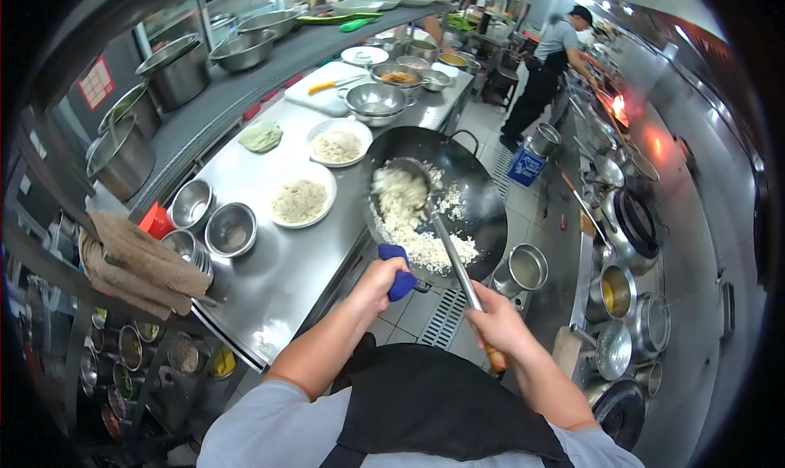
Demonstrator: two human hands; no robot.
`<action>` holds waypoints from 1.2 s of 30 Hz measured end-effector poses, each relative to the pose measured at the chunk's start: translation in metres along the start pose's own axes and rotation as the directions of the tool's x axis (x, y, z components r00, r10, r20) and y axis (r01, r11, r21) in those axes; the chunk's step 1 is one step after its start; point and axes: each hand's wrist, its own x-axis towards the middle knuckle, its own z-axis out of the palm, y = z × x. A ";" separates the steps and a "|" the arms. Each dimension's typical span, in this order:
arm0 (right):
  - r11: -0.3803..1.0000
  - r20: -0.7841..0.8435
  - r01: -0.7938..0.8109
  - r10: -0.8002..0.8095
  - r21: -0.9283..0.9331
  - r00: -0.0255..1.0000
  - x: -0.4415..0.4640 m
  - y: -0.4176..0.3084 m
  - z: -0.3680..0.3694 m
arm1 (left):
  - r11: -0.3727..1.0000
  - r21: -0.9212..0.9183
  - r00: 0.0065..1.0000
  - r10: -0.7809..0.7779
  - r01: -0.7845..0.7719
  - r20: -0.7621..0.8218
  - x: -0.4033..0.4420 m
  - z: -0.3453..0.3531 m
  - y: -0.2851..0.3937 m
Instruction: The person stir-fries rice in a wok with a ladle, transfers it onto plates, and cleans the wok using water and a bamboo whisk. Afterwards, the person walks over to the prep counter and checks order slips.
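Note:
A large black wok [482, 198] is tilted beside the steel counter, with white rice [433, 251] spread along its near left side. My left hand [380, 280] is closed on a blue cloth [399, 273] at the wok's near handle. My right hand [497, 321] grips the long handle of a metal ladle [451, 247], whose wooden end shows below the fist. The ladle's bowl is in the wok at the rice, blurred by motion. Left of the wok, two white plates hold rice: a nearer plate [329, 210] and a farther plate [365, 131].
Metal bowls [231, 229] and a brown towel [143, 259] lie at the counter's left. A white cutting board [327, 98] bears an orange-handled knife [331, 85]. A metal pot [524, 269] stands right of the wok. A co-worker [556, 63] stands at the stoves near a flame [619, 107].

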 end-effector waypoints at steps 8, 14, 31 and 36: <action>0.922 -0.366 0.073 -0.222 -0.379 0.904 0.047 0.057 -0.059 | 0.990 -0.011 0.989 -0.142 0.143 0.045 -0.027 0.020 -0.003; 0.865 -0.135 0.156 -0.247 -0.476 0.960 -0.028 0.040 -0.040 | 0.987 -0.038 0.985 -0.154 0.157 0.075 -0.001 0.028 -0.016; 0.932 -0.553 0.029 -0.240 -0.362 0.798 -0.025 0.083 -0.063 | 0.991 -0.112 0.991 -0.058 0.072 0.121 0.042 0.096 -0.002; 0.992 -0.482 0.113 -0.069 0.062 0.873 -0.067 0.046 -0.070 | 0.997 -0.078 0.993 -0.003 0.012 0.120 -0.006 0.071 -0.036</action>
